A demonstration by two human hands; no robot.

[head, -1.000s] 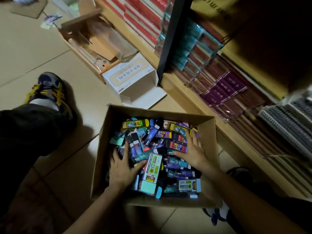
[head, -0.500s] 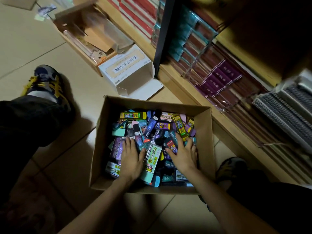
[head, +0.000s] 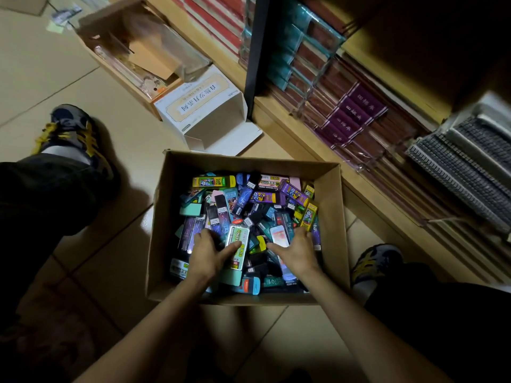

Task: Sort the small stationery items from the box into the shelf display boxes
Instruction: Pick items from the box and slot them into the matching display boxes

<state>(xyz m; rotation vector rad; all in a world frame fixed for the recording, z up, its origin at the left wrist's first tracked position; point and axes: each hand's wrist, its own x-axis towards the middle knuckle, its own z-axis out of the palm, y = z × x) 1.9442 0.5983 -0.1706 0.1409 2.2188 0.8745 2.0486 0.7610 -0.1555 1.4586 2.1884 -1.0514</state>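
Note:
An open cardboard box (head: 249, 159) stands on the floor, filled with several small colourful stationery packs. Both my hands are inside it, on the near half of the pile. My left hand (head: 208, 252) rests on dark purple packs with its fingers bent down, and its thumb lies across a white-and-green pack (head: 238, 239). My right hand (head: 297, 250) presses on the pile beside a pink-and-blue pack (head: 278, 234), thumb pointing left. Neither hand lifts anything. The shelf display boxes (head: 355, 111) at the right hold purple and teal packs.
An open white carton (head: 199, 109) lies just beyond the box, with a cardboard tray (head: 130, 51) of clear sleeves behind it. A black shelf post (head: 255, 64) rises beside them. My shoes (head: 70, 134) flank the box. Grey ribbed packs (head: 464, 167) fill the shelf's right end.
Both hands slid back toward the near side of the box and closer together, and their fingers went from spread flat to bent. Packs in the pile have shifted.

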